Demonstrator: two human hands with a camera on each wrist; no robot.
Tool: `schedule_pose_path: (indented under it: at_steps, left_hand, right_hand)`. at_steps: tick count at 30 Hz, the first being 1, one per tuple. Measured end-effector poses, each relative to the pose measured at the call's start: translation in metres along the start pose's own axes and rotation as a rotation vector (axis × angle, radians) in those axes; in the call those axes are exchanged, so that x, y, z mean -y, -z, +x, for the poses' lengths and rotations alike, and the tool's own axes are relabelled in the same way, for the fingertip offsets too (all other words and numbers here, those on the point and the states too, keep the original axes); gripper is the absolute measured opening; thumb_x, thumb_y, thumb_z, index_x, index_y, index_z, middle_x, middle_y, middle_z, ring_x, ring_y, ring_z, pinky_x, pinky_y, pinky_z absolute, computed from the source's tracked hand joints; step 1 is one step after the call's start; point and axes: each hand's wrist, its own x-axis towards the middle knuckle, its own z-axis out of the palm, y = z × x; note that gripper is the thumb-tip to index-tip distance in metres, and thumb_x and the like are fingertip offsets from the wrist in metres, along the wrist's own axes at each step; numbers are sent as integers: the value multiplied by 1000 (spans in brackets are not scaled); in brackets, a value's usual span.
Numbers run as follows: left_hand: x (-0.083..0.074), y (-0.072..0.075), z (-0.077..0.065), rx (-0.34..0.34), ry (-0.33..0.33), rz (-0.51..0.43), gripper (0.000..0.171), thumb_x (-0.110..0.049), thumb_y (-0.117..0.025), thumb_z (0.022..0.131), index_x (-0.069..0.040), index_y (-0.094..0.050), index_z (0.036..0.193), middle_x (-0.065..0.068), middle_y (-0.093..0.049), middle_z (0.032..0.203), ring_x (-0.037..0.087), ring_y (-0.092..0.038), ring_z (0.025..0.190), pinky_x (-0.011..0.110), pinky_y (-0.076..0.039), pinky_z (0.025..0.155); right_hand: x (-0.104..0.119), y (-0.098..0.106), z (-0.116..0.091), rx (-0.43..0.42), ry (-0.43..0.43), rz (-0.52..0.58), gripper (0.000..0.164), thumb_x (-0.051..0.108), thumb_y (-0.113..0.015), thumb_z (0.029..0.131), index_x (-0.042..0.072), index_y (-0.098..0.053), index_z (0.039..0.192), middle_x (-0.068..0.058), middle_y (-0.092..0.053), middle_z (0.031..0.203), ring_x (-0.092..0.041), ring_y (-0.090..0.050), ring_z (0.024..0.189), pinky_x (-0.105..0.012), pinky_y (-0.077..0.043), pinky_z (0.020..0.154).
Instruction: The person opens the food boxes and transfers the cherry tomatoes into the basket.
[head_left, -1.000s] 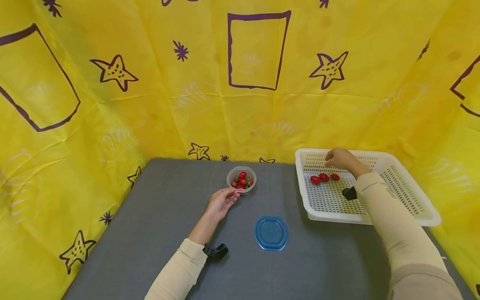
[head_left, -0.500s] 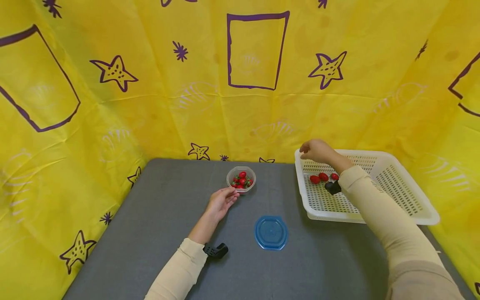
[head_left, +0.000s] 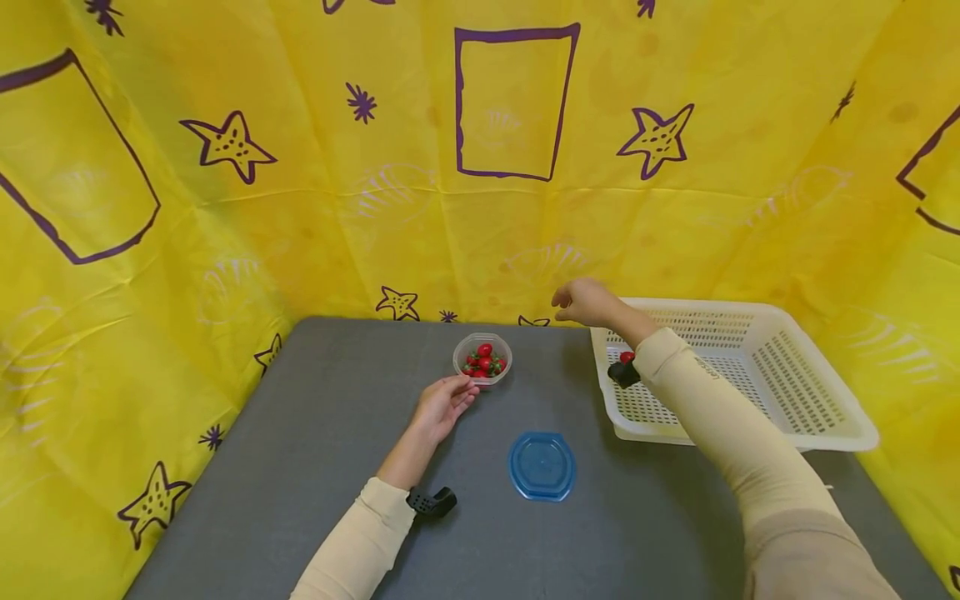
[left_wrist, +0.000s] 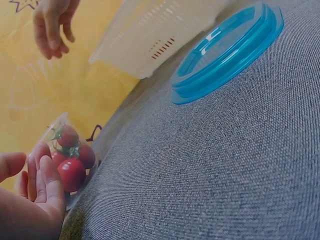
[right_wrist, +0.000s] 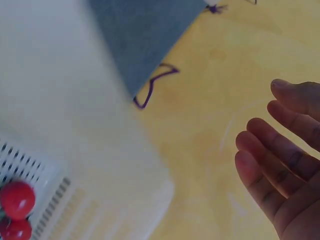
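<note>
A small clear plastic container [head_left: 461, 360] holds several cherry tomatoes [head_left: 485, 364], some with green stems. My left hand [head_left: 444, 407] rests at its near left edge, fingers fairly straight; the left wrist view has the fingers [left_wrist: 50, 176] against or right beside the container wall, and exact contact cannot be told. My right hand [head_left: 588, 302] is in the air just beyond the left rim of the white basket [head_left: 806, 375]. Its fingers [right_wrist: 270, 172] are loosely bent and nothing shows between them. In the basket lie tomatoes [right_wrist: 17, 200], partly hidden by the right wrist in the head view.
A blue lid [head_left: 542, 467] lies flat on the grey table [head_left: 300, 467], nearer to me than the container. Yellow patterned cloth [head_left: 337, 233] hangs behind and along both sides of the table. The basket's raised rim stands on the right.
My right hand has moved left from above the basket to past its left rim, toward the container. My left hand, the container and the lid have stayed in place.
</note>
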Motion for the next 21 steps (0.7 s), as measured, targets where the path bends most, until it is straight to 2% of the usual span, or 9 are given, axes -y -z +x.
schedule_pose_path:
  at_steps: [9,16,21]
  left_hand:
    - [0,-1,0,1,-1,0,4,-7,-57,96,-5,-59,93,-1,-67,75,10,-68,70,22,-55,69]
    - [0,-2,0,-2,3,4,4,-7,-57,96,-4,-58,96,-1,-68,75,9,-68,70,21,-55,69]
    - [1,-1,-1,-2,1,-1,6,-7,-57,96,-5,-60,91,-1,-68,74,10,-68,70,22,-56,70]
  right_hand:
    - [27,-20,18,4,90,-17,24,15,-68,87,0,-71,105,-16,-72,99,-31,-66,95,-44,-52,87]
    - [48,-39,29,51,119,-33,24,15,-67,89,2,-70,109,-13,-72,101,-27,-65,93,-41,-53,86]
    - [62,-55,36,73,119,-29,26,14,-69,88,0,-70,110,-14,-71,102,-27,-65,94,-40,-53,87]
